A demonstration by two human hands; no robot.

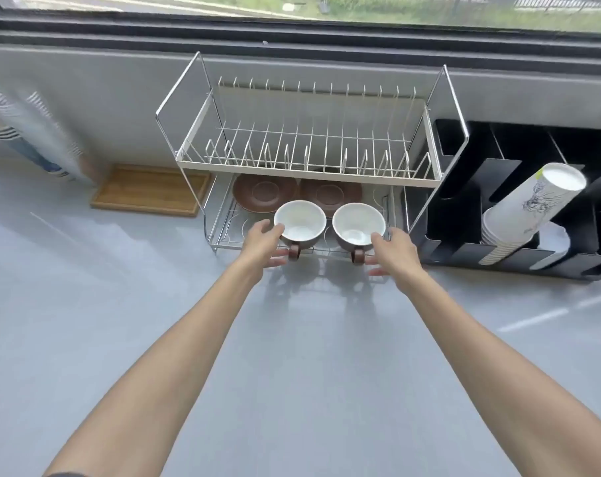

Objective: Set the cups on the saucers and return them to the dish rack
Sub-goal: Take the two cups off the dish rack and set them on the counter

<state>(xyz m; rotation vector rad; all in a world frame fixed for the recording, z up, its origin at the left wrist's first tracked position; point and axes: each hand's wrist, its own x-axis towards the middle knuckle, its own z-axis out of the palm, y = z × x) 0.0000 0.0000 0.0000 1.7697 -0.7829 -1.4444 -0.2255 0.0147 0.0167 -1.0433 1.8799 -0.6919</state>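
Head view looked down over a grey tabletop (85, 304) toward a window. At far left stood blurred stacks of paper cups (30, 132), and just right of them a wooden tray (151, 192) lay flat against the back wall. A two-tier wire dish rack (309, 153) stood in the middle; its upper tier of plate slots held nothing. On the lower tier, toward the back, two brown saucers lay side by side: the left saucer (263, 192) and the right saucer (331, 192), partly hidden under the upper tier's front rail.

In front of them, at the rack's front edge, two brown cups with white insides stood upright, handles pointing toward the person. The left hand (263, 244) cupped the left cup (299, 223) from its left side, thumb near the rim and fingers curled loosely under the handle; its grip was part open and touching the cup, though whether it bore the weight could not be told. The right hand (393, 253) met the right cup (358, 227) the same way from the right, thumb at the rim, fingers spread below. Neither cup sat on a saucer; each was just forward of one. To the right, a black slotted organiser (464, 256) held a tilted stack of printed paper cups (519, 215).
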